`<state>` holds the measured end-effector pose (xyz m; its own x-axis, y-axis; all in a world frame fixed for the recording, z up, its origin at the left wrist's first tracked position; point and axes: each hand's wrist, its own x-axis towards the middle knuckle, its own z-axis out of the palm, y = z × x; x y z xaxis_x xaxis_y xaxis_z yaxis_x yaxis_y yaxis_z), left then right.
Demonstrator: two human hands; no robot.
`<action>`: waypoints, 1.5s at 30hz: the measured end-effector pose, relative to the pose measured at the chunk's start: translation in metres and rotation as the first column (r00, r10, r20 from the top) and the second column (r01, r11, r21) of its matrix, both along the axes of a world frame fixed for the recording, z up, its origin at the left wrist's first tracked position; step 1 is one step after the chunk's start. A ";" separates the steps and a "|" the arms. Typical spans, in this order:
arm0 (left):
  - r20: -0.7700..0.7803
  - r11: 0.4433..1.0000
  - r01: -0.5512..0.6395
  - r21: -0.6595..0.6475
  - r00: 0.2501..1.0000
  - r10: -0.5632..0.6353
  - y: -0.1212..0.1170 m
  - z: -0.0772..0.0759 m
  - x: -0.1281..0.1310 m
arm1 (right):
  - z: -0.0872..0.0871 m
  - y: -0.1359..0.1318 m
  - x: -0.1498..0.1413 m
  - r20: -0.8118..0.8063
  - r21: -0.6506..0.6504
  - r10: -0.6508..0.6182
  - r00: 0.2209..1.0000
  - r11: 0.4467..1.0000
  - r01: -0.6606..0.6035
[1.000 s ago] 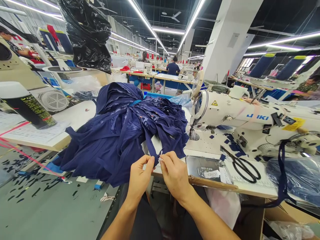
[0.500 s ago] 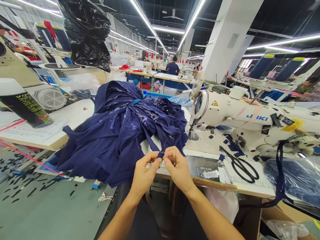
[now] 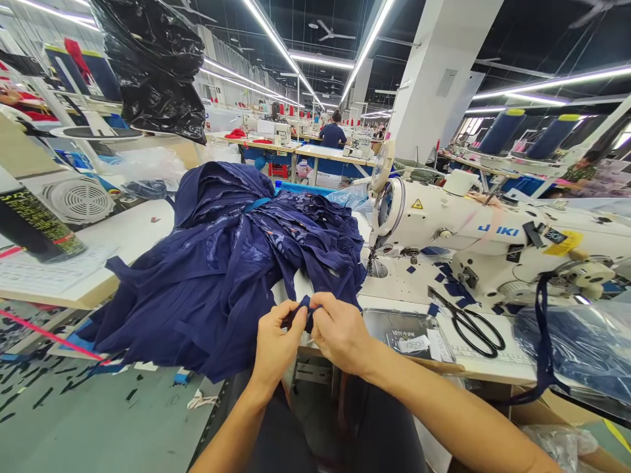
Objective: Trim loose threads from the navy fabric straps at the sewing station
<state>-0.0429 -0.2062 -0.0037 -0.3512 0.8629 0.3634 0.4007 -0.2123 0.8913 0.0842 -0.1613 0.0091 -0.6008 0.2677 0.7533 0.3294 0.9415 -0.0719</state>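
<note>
where the head camera looks down over the front edge of the sewing table point(image 3: 409, 282), the left hand point(image 3: 274, 348) and the right hand point(image 3: 340, 332) meet, fingertips almost touching. both are pinched shut on the end of a navy strap point(image 3: 302, 311), which is bunched small between thumbs and forefingers. the strap runs up and away from the hands into the heap of navy garments point(image 3: 231, 263), which covers the left part of the table and spills over its near edge toward the floor.

just right of the right hand lies a shallow metal tray point(image 3: 401, 328) with a small label in it. farther right, black-handled scissors point(image 3: 468, 320) lie flat on the table, blades pointing away from the person, among small navy fabric scraps point(image 3: 451, 284). behind them stands the white sewing machine point(image 3: 473, 230), its needle end beside the heap. a clear plastic bag point(image 3: 582, 345) of navy cloth sits at the far right. a black plastic bag point(image 3: 152, 66) hangs above the heap at the upper left, and another person in a dark top point(image 3: 332, 133) sits at a table well back in the hall.
</note>
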 end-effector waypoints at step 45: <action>0.275 0.992 -0.129 0.019 0.954 0.119 -0.007 -0.009 0.002 | 0.021 0.003 0.010 0.285 0.030 -0.265 0.921 0.963 0.268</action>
<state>-0.0406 -0.2133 -0.0129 -0.5443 0.7946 0.2691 0.1689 -0.2104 0.9629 0.0944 -0.1580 0.0299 -0.6944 0.4536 0.5586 0.5756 0.8160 0.0530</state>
